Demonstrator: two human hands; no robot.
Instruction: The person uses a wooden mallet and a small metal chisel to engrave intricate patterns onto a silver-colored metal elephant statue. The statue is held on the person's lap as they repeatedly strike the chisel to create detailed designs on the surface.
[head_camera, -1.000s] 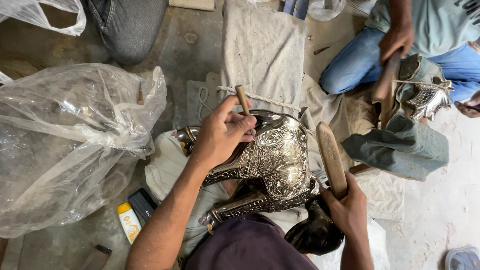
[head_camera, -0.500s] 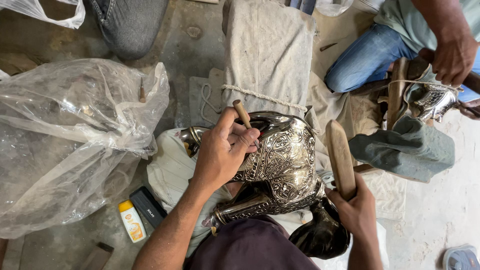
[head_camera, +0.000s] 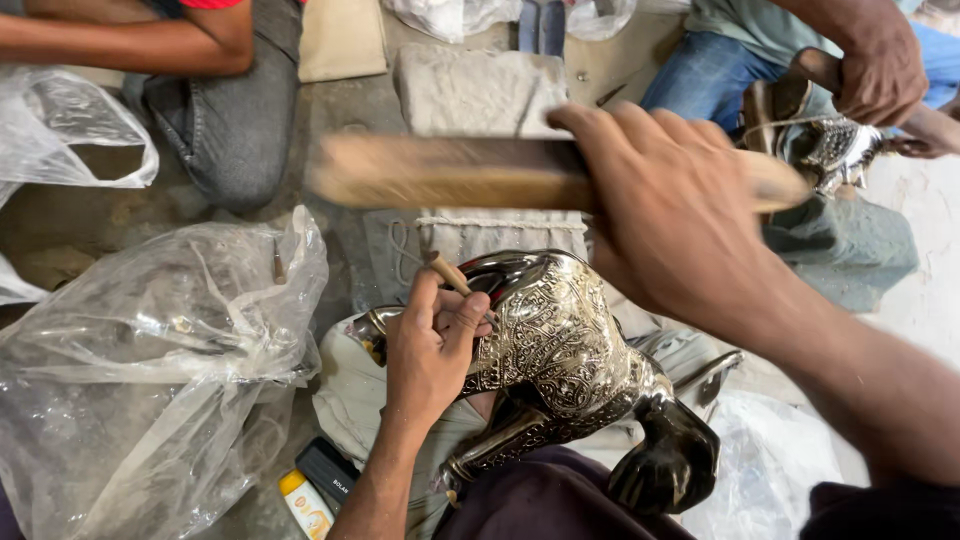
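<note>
An embossed silver metal animal figure (head_camera: 560, 350) lies across my lap on a pale cloth. My left hand (head_camera: 432, 345) is closed around a small wooden-handled punch (head_camera: 446, 272), its tip set against the figure's patterned flank. High above the figure, my right hand (head_camera: 665, 205) grips a long wooden mallet (head_camera: 450, 172), held level and blurred with motion.
A crumpled clear plastic bag (head_camera: 150, 370) lies at left. A yellow-capped tube (head_camera: 305, 505) and a dark flat case (head_camera: 330, 472) lie by my knee. A person in jeans (head_camera: 235, 110) kneels at top left. Another person's hand (head_camera: 880, 65) works a similar silver piece (head_camera: 835, 145) at top right.
My right hand has swung the mallet up from beside the figure to high over it. The left hand and punch stay on the figure. The view has tilted up.
</note>
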